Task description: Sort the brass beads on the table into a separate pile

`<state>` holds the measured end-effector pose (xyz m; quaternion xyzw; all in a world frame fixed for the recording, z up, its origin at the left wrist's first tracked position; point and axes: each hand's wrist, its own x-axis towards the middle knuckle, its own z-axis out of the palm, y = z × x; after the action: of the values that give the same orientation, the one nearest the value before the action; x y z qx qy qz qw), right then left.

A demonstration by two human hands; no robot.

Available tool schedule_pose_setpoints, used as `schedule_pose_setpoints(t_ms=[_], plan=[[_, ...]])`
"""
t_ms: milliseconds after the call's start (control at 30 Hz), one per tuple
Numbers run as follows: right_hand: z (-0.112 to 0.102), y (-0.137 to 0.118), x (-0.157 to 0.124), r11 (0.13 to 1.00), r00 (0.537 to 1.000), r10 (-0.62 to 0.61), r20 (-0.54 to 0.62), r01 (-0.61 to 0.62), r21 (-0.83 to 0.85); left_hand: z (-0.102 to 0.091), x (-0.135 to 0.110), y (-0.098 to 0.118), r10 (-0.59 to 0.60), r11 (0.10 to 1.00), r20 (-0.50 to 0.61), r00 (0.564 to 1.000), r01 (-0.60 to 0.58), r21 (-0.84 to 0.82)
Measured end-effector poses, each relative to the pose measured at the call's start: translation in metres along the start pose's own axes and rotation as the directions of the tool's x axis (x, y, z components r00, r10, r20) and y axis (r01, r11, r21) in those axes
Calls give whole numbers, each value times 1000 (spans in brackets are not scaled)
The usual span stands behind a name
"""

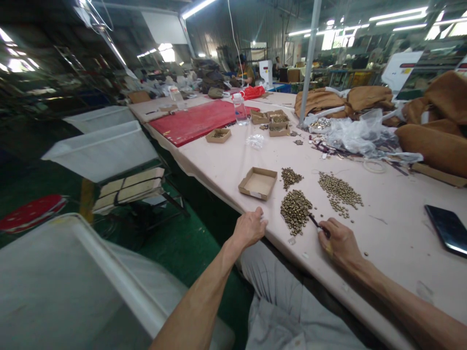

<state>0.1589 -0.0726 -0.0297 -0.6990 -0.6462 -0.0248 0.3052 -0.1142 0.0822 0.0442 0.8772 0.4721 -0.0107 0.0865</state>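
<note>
My left hand rests on the near edge of the pale pink table, fingers curled over the edge, nothing visible in them. My right hand lies on the table and pinches a thin dark tool whose tip touches a heap of small brass-coloured metal pieces. Two more heaps of the same pieces lie beyond, a small one and a spread one. An open shallow cardboard box, nothing in it, sits left of the heaps.
A dark phone lies at the right. Crumpled clear plastic bags, brown fabric bundles, more small boxes, a water bottle and a red mat are farther back. White bins stand left. A person sits far off.
</note>
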Motion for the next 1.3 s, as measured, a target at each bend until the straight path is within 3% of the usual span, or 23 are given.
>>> schedule_pose_setpoints(t_ms=[633, 967, 1300], plan=[[-2, 11, 13, 999, 1000, 19, -10, -20, -43, 3, 2, -4, -23, 1000, -3, 1000, 23, 8], [-10, 9, -9, 1000, 1000, -19, -10, 19, 3, 9, 5, -7, -4, 1000, -24, 1000, 4, 1], [0, 6, 18, 991, 998, 56, -2, -56, -119, 6, 4, -6, -20, 1000, -14, 1000, 20, -6]])
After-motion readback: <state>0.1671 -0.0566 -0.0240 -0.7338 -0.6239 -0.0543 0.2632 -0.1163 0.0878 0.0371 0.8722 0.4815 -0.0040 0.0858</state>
